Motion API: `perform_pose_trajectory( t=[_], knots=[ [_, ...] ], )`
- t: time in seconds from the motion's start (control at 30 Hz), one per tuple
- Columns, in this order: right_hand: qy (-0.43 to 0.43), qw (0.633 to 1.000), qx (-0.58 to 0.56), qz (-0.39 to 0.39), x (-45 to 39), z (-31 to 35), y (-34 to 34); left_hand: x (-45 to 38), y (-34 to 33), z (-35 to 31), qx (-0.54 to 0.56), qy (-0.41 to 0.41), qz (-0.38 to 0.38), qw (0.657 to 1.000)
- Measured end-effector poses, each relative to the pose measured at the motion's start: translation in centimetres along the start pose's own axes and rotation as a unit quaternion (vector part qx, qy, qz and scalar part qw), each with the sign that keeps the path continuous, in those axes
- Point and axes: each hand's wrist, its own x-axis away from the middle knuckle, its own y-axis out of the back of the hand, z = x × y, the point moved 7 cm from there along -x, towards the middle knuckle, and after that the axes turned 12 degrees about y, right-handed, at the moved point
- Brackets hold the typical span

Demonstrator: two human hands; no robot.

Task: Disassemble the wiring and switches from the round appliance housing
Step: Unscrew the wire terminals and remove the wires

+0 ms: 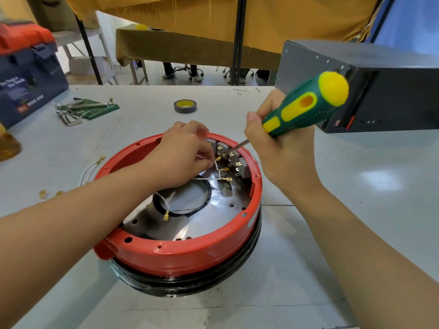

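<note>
Both forearms reach forward, the left hand [184, 150] curled palm-down with fingertips pinched together, the right hand [282, 148] fisted, knuckles outward, thumb pointing up

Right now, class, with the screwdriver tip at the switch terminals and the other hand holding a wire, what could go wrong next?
1. The screwdriver tip sits close to the left hand's fingers; a slip could jab them.
2. Pulling the white wire instead of its brass connector might tear the wire out of the crimp.
3. Levering against the grey switches may bend their terminals or crack the red housing rim.
</note>
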Motion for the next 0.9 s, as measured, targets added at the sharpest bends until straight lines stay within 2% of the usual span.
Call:
perform_pose_trajectory(
  t=[0.17,0.33,0.53,0.67,0.8,0.9],
  knots=[
    [0.014,1.0,0.009,0.003,0.1,0.3,-0.2,0.0,0.0,0.0,-0.004,-0.002,0.0,1.0],
    [-0.097,0.992,-0.048,-0.071,0.1,-2.1,0.8,0.0,-0.2,0.1,-0.001,0.0,0.001,1.0],
    [-0.129,0.985,-0.05,-0.102,0.0,-2.8,1.0,0.0,-0.1,0.0,-0.004,-0.001,0.001,1.0],
    [-0.185,0.971,-0.089,-0.12,0.6,-3.6,0.7,0.0,0.0,0.0,-0.005,-0.004,0.0,1.0],
    [-0.141,0.986,-0.038,-0.082,0.7,-2.5,-0.5,0.1,0.0,-0.1,0.0,-0.006,0.002,1.0],
    [-0.132,0.987,-0.025,-0.091,0.4,-2.1,0.1,0.1,0.0,-0.1,-0.001,-0.006,0.004,1.0]
  ],
)
